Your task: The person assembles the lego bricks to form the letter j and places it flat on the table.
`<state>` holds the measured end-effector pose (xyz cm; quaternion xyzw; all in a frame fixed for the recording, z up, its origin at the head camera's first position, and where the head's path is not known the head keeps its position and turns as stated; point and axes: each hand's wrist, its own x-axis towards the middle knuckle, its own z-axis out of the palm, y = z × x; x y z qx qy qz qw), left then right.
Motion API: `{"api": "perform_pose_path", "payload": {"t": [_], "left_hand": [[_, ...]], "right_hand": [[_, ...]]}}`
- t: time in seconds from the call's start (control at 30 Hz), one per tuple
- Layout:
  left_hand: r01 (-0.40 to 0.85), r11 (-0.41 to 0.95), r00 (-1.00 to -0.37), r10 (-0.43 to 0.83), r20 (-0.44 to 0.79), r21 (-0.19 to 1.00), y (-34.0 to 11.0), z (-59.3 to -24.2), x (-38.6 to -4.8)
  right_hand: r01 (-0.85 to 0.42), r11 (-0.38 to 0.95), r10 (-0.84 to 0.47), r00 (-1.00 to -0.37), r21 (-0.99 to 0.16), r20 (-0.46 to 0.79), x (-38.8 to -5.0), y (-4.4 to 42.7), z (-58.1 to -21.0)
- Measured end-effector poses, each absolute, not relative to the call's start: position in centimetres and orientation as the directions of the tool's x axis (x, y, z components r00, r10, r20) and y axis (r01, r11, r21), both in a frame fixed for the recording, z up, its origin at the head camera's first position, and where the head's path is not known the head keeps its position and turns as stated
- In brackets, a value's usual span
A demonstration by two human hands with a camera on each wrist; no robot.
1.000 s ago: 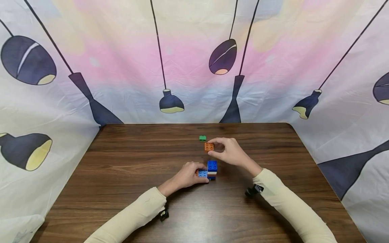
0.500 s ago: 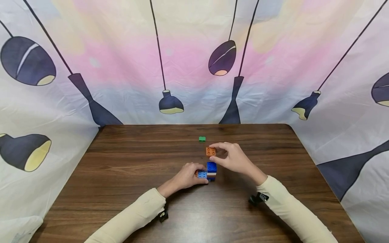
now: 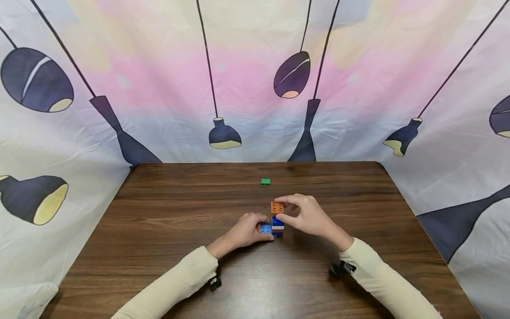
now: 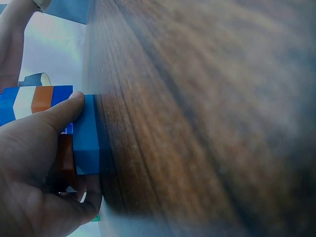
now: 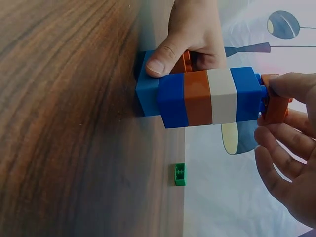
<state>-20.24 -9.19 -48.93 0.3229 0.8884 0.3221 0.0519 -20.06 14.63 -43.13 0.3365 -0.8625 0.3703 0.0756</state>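
Note:
My right hand (image 3: 310, 217) pinches an orange toy brick (image 3: 277, 207) between thumb and fingers, right at the top of a brick tower. In the right wrist view some studs of the tower's top blue brick (image 5: 247, 94) show beneath it, so it is not pressed flush. Below come a white brick (image 5: 221, 96), an orange one (image 5: 197, 98) and a blue one (image 5: 172, 101). At the bottom, a light blue brick (image 4: 87, 136) lies on the table, gripped by my left hand (image 3: 246, 230). Another orange brick (image 3: 258, 227) is partly hidden by that hand.
A small green brick (image 3: 265, 182) lies on the dark wooden table (image 3: 191, 195), beyond the tower. Behind the table hangs a cloth (image 3: 255, 79) printed with lamps. Black wrist devices sit under both sleeves.
My right hand has brought the orange brick toward me, from near the green brick to the top of the tower. The left hand has stayed in place.

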Motion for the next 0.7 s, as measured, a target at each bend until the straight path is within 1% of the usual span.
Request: {"api": "perform_pose_path", "payload": {"t": [0.23,0.7], "left_hand": [[0.548,0.584,-0.783,0.610,0.121,0.600,-9.14,-49.04,-20.29],[0.541,0.608,-0.790,0.605,0.102,0.581,-9.17,-48.83,-20.26]], "right_hand": [[-0.660,0.490,-0.538,-0.743,-0.569,0.399,-19.51,14.74,-43.54],[-0.652,0.493,-0.535,-0.749,-0.576,0.391,-19.25,15.10,-43.66]]}}
